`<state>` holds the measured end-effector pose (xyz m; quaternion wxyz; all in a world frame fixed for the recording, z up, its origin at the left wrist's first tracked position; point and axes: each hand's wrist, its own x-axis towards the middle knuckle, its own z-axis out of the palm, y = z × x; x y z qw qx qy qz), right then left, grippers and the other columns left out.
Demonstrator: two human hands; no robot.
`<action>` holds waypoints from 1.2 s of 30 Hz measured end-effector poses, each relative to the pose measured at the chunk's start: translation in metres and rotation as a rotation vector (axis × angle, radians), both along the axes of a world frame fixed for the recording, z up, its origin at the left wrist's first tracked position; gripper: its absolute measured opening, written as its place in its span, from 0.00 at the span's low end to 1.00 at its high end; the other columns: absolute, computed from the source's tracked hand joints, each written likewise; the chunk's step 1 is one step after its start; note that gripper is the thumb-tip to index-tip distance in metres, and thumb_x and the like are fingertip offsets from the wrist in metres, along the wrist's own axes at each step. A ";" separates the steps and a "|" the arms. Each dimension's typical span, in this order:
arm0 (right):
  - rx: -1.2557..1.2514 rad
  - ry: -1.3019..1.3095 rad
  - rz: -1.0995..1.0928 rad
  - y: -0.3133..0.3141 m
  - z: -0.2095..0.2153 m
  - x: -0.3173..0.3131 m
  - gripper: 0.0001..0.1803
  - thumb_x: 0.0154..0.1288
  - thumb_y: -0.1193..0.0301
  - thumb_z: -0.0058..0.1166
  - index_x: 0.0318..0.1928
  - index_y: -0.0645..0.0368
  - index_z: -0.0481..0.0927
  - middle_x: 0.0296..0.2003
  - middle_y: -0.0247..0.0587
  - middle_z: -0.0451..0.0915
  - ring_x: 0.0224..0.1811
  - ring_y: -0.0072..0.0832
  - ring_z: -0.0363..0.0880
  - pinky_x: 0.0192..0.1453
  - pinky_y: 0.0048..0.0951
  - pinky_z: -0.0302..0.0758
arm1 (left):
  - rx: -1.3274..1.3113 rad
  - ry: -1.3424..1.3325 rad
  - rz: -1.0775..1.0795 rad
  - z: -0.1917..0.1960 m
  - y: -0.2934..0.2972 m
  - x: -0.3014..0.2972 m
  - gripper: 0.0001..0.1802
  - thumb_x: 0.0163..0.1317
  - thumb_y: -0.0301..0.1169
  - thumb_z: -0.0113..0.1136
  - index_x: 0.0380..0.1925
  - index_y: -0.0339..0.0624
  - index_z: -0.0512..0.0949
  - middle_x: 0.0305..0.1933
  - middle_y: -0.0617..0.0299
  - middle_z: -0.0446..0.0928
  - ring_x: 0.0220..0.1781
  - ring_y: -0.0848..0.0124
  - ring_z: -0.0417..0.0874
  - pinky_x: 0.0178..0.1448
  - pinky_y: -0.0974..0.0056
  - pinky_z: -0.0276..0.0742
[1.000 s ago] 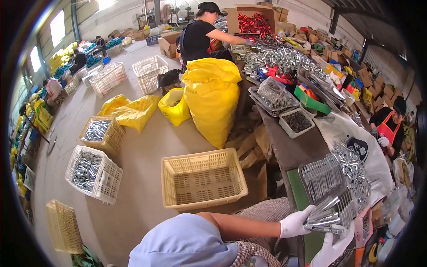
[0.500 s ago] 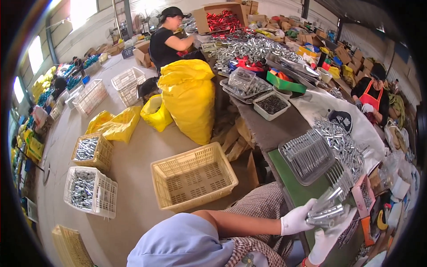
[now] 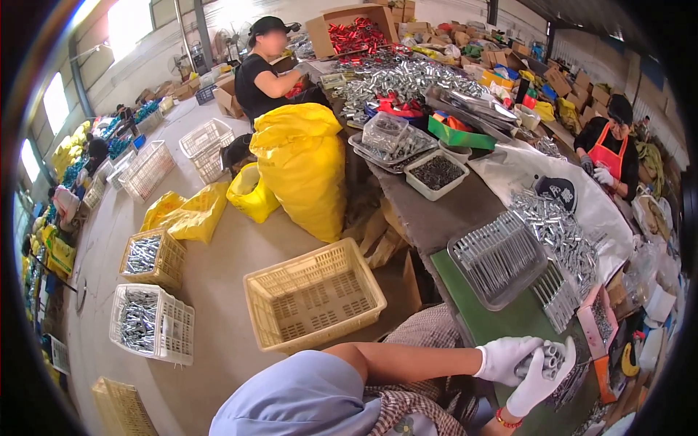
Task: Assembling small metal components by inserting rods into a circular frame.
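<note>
Both my hands wear white gloves and are closed around one bunch of short, shiny metal tubes [image 3: 554, 356] above the green mat. My left hand [image 3: 507, 360] wraps the bunch from the left. My right hand [image 3: 539, 381], with a red bracelet at the wrist, grips it from the near side, and the round tube ends show between its fingers. Just beyond my hands, a row of metal tubes with thin rods [image 3: 556, 296] lies on the green mat [image 3: 465, 294]. A grey tray [image 3: 497, 301] full of similar rodded pieces sits at the mat's far side.
Loose metal tubes [image 3: 556, 232] are heaped on a white sheet behind the tray. A pink box [image 3: 598, 323] stands to the right. Left of the bench, a beige crate [image 3: 262, 320] rests on the floor by a yellow sack [image 3: 299, 171]. Two other people work farther along the bench.
The tubes, spread between my hands before, are now gathered into a tight bunch. My left hand has moved slightly right, and my right hand has closed over them.
</note>
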<state>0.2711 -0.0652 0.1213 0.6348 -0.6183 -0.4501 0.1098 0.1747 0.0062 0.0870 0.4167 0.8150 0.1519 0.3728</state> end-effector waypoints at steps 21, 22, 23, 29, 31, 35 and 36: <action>-0.007 -0.080 0.095 -0.078 -0.017 0.031 0.38 0.56 0.64 0.59 0.63 0.73 0.64 0.62 0.53 0.68 0.66 0.41 0.65 0.72 0.39 0.58 | 0.792 0.103 -0.187 0.027 0.033 0.003 0.07 0.53 0.34 0.55 0.31 0.46 0.74 0.27 0.62 0.74 0.30 0.61 0.79 0.35 0.56 0.74; -0.031 -0.074 0.018 -0.085 -0.023 0.037 0.35 0.55 0.67 0.59 0.61 0.72 0.66 0.60 0.52 0.70 0.64 0.40 0.68 0.70 0.38 0.61 | 0.889 0.172 -0.188 0.027 0.036 0.007 0.07 0.53 0.34 0.55 0.32 0.46 0.73 0.26 0.63 0.73 0.30 0.63 0.79 0.35 0.57 0.74; -0.044 -0.067 -0.041 -0.092 -0.027 0.041 0.32 0.55 0.71 0.58 0.60 0.70 0.68 0.59 0.51 0.71 0.62 0.40 0.70 0.68 0.38 0.64 | 0.924 0.238 -0.188 0.025 0.039 0.013 0.07 0.54 0.34 0.55 0.33 0.47 0.73 0.26 0.64 0.72 0.30 0.63 0.79 0.35 0.57 0.74; -0.241 -0.282 -0.345 -0.115 -0.036 0.057 0.21 0.52 0.77 0.59 0.50 0.63 0.78 0.47 0.49 0.79 0.50 0.41 0.78 0.57 0.37 0.73 | 0.991 0.546 -0.083 0.027 0.067 0.064 0.08 0.57 0.33 0.54 0.38 0.50 0.74 0.33 0.63 0.77 0.37 0.63 0.81 0.41 0.58 0.75; -0.231 -0.340 -0.378 -0.115 -0.035 0.056 0.20 0.51 0.76 0.60 0.48 0.62 0.79 0.45 0.48 0.80 0.48 0.42 0.78 0.55 0.37 0.74 | 0.987 0.623 -0.007 0.026 0.075 0.079 0.09 0.57 0.31 0.54 0.38 0.49 0.74 0.34 0.62 0.78 0.40 0.62 0.82 0.43 0.58 0.76; -0.300 -0.396 -0.346 -0.113 -0.031 0.052 0.18 0.51 0.75 0.62 0.45 0.60 0.80 0.43 0.46 0.81 0.46 0.43 0.78 0.53 0.39 0.74 | 0.962 0.749 0.043 0.018 0.089 0.094 0.14 0.51 0.31 0.60 0.39 0.46 0.74 0.40 0.59 0.77 0.46 0.61 0.80 0.49 0.57 0.76; -0.316 -0.417 -0.338 -0.113 -0.032 0.052 0.18 0.51 0.74 0.62 0.45 0.59 0.80 0.42 0.45 0.81 0.46 0.43 0.78 0.52 0.39 0.74 | 0.905 0.672 0.035 0.018 0.089 0.093 0.16 0.49 0.32 0.62 0.41 0.45 0.74 0.43 0.58 0.76 0.50 0.60 0.78 0.53 0.57 0.74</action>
